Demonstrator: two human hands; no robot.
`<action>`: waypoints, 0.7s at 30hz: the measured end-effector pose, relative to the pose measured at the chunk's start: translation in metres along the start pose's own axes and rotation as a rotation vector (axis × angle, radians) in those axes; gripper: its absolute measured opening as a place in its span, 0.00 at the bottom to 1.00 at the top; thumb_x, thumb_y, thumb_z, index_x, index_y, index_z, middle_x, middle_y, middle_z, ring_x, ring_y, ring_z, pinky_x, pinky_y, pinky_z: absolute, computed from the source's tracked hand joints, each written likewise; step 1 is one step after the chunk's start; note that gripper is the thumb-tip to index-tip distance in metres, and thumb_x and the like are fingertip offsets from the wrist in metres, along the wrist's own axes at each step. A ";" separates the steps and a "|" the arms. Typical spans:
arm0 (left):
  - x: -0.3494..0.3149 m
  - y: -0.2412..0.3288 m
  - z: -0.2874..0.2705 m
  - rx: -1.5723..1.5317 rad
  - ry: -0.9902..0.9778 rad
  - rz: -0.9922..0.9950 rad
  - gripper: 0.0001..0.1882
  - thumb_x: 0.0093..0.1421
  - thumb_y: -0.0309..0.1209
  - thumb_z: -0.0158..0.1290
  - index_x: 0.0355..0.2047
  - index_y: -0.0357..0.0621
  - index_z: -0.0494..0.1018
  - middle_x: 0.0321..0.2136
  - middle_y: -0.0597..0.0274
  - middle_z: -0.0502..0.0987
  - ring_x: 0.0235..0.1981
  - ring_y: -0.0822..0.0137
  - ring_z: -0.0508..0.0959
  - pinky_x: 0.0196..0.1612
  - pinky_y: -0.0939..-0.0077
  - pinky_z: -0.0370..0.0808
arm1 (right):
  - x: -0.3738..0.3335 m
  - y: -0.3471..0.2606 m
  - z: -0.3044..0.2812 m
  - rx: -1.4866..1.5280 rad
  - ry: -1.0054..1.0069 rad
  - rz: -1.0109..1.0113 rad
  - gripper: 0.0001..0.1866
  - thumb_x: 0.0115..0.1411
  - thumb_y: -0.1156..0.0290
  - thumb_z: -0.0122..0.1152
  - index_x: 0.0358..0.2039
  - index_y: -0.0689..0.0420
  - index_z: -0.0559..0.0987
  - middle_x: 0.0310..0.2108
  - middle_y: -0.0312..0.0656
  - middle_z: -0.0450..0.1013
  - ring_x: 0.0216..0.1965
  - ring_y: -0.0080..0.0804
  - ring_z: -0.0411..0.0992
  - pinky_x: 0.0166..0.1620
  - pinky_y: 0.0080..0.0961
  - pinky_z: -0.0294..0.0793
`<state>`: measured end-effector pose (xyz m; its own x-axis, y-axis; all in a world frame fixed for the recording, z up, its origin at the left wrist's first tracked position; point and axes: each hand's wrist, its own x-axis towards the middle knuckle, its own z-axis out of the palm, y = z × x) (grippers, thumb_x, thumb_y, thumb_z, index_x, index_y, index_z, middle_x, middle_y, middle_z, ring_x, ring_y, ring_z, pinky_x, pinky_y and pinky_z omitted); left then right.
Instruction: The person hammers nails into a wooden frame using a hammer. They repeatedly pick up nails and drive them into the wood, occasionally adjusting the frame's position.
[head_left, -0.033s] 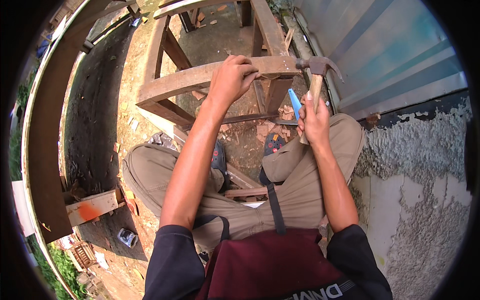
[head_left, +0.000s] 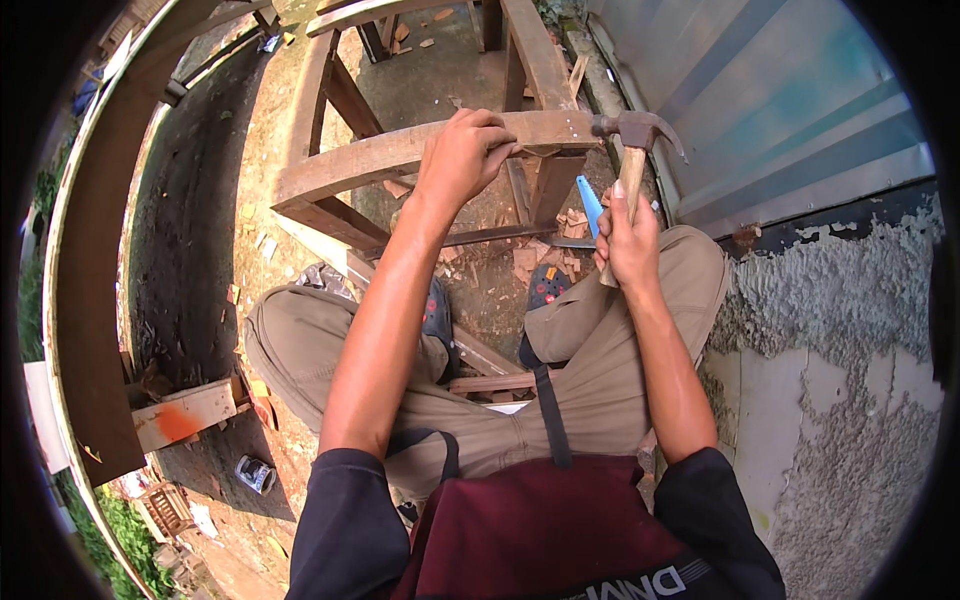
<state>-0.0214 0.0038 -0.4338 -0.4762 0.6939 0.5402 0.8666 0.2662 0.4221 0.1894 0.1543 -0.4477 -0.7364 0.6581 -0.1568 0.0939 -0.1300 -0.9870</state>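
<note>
Right hand (head_left: 630, 245), tightly closed, holds a hammer (head_left: 634, 165) at two o'clock. Left hand (head_left: 465, 155), half-curled, contents unclear, touches the wooden frame (head_left: 365, 165) at twelve.

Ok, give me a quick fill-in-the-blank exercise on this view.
1. The right hand grips a claw ____.
2. The left hand is at a beam made of ____.
3. The tapered strip beside the right hand is ____ in colour.
4. The ribbed panel stands to the ____ of both hands.
Missing words: hammer; wood; blue; right.
</note>
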 end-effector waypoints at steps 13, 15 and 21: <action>0.013 0.000 0.009 -0.384 0.128 -0.138 0.09 0.62 0.33 0.64 0.37 0.40 0.86 0.34 0.57 0.85 0.40 0.59 0.80 0.47 0.64 0.75 | 0.010 0.005 -0.001 0.071 0.009 0.165 0.21 0.75 0.48 0.48 0.45 0.55 0.70 0.23 0.33 0.63 0.14 0.18 0.60 0.15 0.21 0.62; 0.018 0.006 0.005 -0.496 0.154 -0.279 0.10 0.62 0.34 0.64 0.37 0.39 0.85 0.34 0.57 0.84 0.41 0.60 0.80 0.47 0.66 0.75 | 0.009 0.003 -0.002 0.111 0.002 0.208 0.20 0.76 0.49 0.47 0.45 0.55 0.69 0.23 0.33 0.63 0.14 0.19 0.60 0.15 0.22 0.62; 0.017 -0.002 0.010 -0.123 0.100 -0.240 0.10 0.60 0.33 0.64 0.35 0.39 0.86 0.31 0.54 0.82 0.37 0.53 0.78 0.43 0.59 0.75 | 0.012 0.007 -0.002 0.097 -0.007 0.232 0.20 0.75 0.50 0.46 0.45 0.56 0.69 0.24 0.34 0.63 0.15 0.20 0.60 0.16 0.23 0.62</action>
<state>-0.0295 0.0216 -0.4328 -0.6829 0.5496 0.4812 0.7059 0.3272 0.6282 0.1823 0.1629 -0.4569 -0.7072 0.5972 -0.3784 0.1968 -0.3479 -0.9167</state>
